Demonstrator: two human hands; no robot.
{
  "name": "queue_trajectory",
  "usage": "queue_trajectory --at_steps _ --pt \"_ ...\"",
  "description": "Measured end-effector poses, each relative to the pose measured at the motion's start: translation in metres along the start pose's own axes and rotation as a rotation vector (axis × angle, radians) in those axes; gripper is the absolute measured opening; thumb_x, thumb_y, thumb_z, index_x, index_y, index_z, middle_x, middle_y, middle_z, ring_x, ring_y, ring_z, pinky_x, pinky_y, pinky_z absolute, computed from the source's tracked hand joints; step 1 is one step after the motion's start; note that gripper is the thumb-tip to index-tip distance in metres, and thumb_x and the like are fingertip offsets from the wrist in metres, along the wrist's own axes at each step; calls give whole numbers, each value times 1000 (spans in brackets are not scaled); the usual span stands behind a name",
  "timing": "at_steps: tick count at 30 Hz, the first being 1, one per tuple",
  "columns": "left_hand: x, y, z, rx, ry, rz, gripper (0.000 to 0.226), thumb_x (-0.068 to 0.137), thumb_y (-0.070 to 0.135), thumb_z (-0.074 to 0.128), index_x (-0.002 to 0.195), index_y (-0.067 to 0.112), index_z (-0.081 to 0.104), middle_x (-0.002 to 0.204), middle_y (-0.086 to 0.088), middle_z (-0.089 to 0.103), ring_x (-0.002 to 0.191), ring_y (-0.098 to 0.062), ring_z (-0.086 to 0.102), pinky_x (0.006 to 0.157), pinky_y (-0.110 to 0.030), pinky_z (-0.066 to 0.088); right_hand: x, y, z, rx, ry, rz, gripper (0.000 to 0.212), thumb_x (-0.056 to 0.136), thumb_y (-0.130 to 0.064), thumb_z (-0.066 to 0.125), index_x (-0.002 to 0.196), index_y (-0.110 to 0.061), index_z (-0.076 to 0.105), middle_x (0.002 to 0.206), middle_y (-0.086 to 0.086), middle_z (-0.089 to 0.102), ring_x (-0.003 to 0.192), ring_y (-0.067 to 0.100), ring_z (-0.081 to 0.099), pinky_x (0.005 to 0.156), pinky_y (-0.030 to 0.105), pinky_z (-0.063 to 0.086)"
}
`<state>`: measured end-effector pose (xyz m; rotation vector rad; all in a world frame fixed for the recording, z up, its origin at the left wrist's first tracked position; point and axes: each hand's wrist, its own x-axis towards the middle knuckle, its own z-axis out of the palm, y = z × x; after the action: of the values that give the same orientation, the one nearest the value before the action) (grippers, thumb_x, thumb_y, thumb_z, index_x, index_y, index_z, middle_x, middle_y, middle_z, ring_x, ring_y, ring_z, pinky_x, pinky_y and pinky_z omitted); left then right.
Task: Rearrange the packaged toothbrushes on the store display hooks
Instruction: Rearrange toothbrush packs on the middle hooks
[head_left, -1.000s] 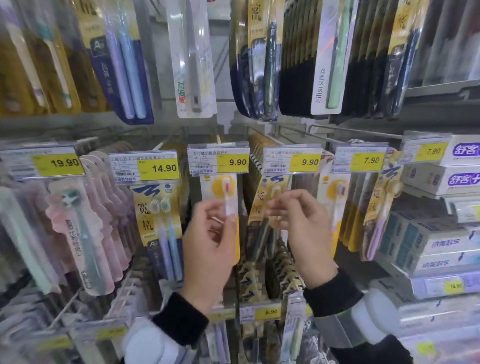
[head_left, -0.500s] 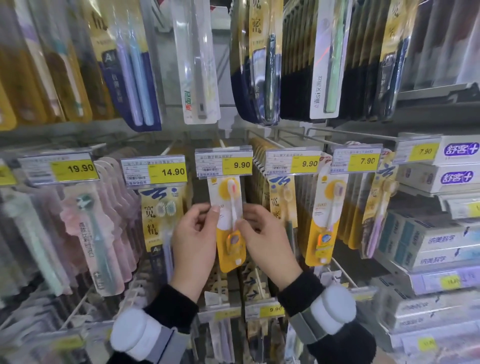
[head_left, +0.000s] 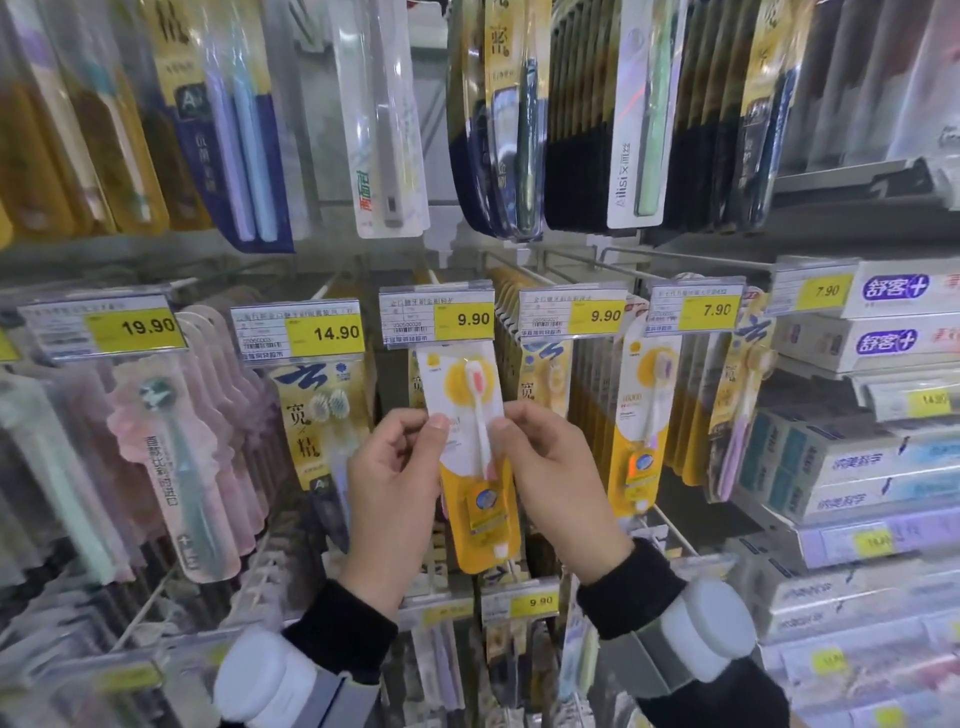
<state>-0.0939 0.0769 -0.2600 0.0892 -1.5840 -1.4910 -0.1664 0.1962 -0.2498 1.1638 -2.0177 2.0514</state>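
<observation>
A white-and-yellow toothbrush pack (head_left: 475, 499) with a pink brush hangs below the middle 9.90 price tag (head_left: 436, 315). My left hand (head_left: 392, 493) pinches its left edge and my right hand (head_left: 550, 483) pinches its right edge, both at mid-height. The pack's top sits just under the tag, and the hook itself is hidden behind the tag. A matching yellow pack (head_left: 641, 431) hangs one hook to the right, in front of a row of gold packs (head_left: 537, 384).
Pink packs (head_left: 171, 467) hang at the left under a 19.90 tag, gold twin-brush packs (head_left: 319, 415) under 14.90. Dark packs (head_left: 519, 119) hang on the row above. Toothpaste boxes (head_left: 852, 467) are stacked on shelves at the right. More hooks and a 9.90 tag (head_left: 519, 603) lie below.
Both hands came together from separate packs onto the white-and-yellow pack, which now hangs straight under the middle tag. The view has moved closer to the shelf.
</observation>
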Motion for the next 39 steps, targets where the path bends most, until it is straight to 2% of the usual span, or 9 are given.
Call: queue_trajectory --at_steps 3,6,11,16,19,25,30,32,39 --pt "-11 -5 10 36 -80 -23 24 96 16 61 73 20 63 52 15 49 47 -3 41 50 -22 32 -7 3 -15 94 40 29 25 105 -16 48 95 -1 64 72 29 53 49 18 53 49 21 44" --pt "-21 -8 24 82 -147 -56 24 95 16 63 71 19 64 48 12 49 45 -5 43 49 -23 34 -13 9 -33 151 98 79 25 105 -16 50 90 -8 69 71 10 57 49 25 51 45 24 44" --pt "-29 -7 58 129 -233 -99 20 96 23 62 78 21 69 45 10 49 43 -12 42 48 -29 37 -12 14 -70 152 183 136 29 103 -16 53 80 -16 71 78 10 58 63 23 51 49 29 47" --pt "-23 -5 95 191 -268 -74 14 95 23 63 87 23 75 43 16 54 41 -1 46 51 -16 38 -1 19 -111 186 239 135 29 103 -20 54 79 -16 70 82 14 56 74 28 50 60 41 43" --pt "-18 -4 116 239 -293 -90 17 97 26 61 86 21 74 41 10 52 36 -9 48 48 -23 42 8 18 -129 130 276 108 26 103 -20 55 83 -8 67 84 11 52 74 24 46 56 35 42" --pt "-11 0 139 283 -259 -77 20 98 29 58 83 21 69 43 6 53 37 -13 53 46 -33 49 30 9 -143 12 298 -9 26 101 -17 55 79 -12 68 68 6 45 63 19 38 56 32 32" --pt "-11 -5 147 304 -202 -54 24 100 27 55 80 16 63 46 3 52 35 -11 49 44 -32 45 33 17 -147 -34 295 -32 26 100 -17 58 78 -6 68 61 4 54 54 14 49 53 30 43" --pt "-14 -8 146 303 -183 -58 22 101 25 55 82 16 63 46 3 52 36 -12 50 43 -31 44 29 23 -151 -76 306 -44 23 97 -18 62 76 -17 72 65 -1 66 59 8 58 62 25 49" --pt "-14 -19 141 359 -153 -7 19 101 24 54 84 19 63 48 1 54 41 -10 52 49 -33 46 17 51 -217 21 787 -35 20 93 -12 60 80 -26 68 81 -5 67 80 12 60 80 34 49"
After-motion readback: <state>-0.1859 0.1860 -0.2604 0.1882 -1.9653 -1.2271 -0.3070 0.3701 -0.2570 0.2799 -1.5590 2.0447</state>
